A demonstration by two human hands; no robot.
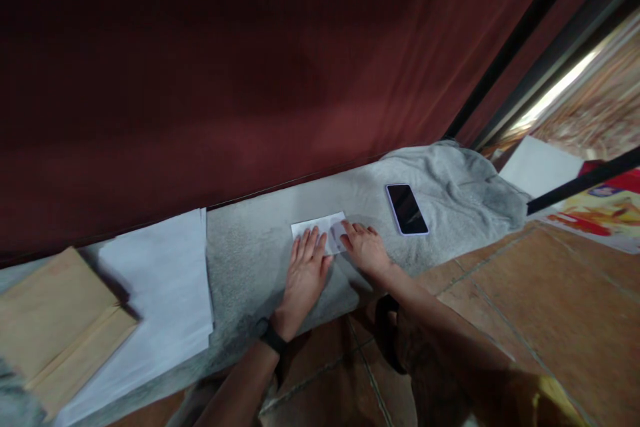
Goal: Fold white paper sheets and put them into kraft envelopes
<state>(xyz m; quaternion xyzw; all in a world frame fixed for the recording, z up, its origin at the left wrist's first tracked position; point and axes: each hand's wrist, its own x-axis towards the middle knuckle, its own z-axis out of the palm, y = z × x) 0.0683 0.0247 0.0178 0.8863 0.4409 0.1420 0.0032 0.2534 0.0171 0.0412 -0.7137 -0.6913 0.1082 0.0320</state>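
White paper (335, 233) lay under the left hand (306, 268), flat with fingers slightly spread, and the right hand (366, 248), bent-fingered at its right end, pinch unclear. Its long axis ran sideways on grey cloth (250, 247), right end angled slightly away, toward the phone (407, 209).

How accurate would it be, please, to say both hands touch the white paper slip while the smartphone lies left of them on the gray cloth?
Wrong side: the head view shows the left hand and right hand touching the white paper slip, but the smartphone right of them on the gray cloth.
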